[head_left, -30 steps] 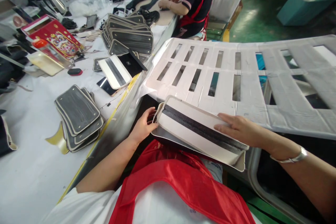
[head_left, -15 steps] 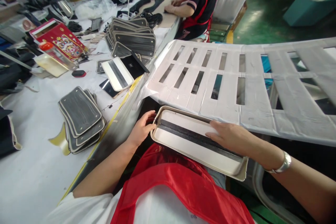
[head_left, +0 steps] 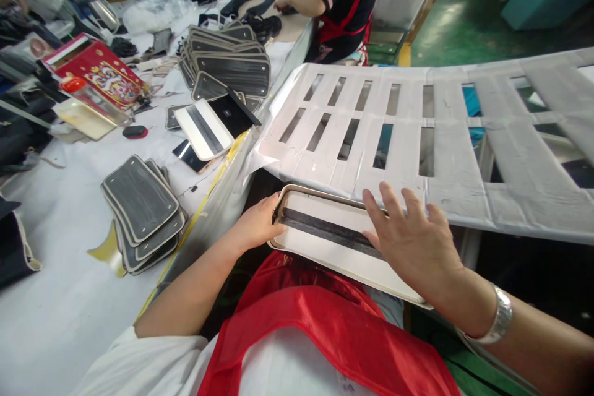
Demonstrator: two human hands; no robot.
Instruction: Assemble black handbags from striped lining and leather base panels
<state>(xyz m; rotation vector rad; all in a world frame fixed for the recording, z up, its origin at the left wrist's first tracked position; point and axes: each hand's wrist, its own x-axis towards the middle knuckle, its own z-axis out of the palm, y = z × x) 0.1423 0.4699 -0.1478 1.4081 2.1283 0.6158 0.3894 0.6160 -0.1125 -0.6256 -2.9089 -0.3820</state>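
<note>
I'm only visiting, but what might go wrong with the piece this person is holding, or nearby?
The left hand grips just one end of the shallow cream-rimmed rectangular piece, so its far end might dip. The spread right hand could nudge the white panel with a black stripe askew inside it. On the white-covered table, the unevenly stacked dark grey, pale-edged panels lie near the yellow-taped edge; the left arm may knock them.

Smooth white panel [head_left: 334,254], rough-looking black strip [head_left: 320,229], shiny metal bracelet [head_left: 500,318]
</note>
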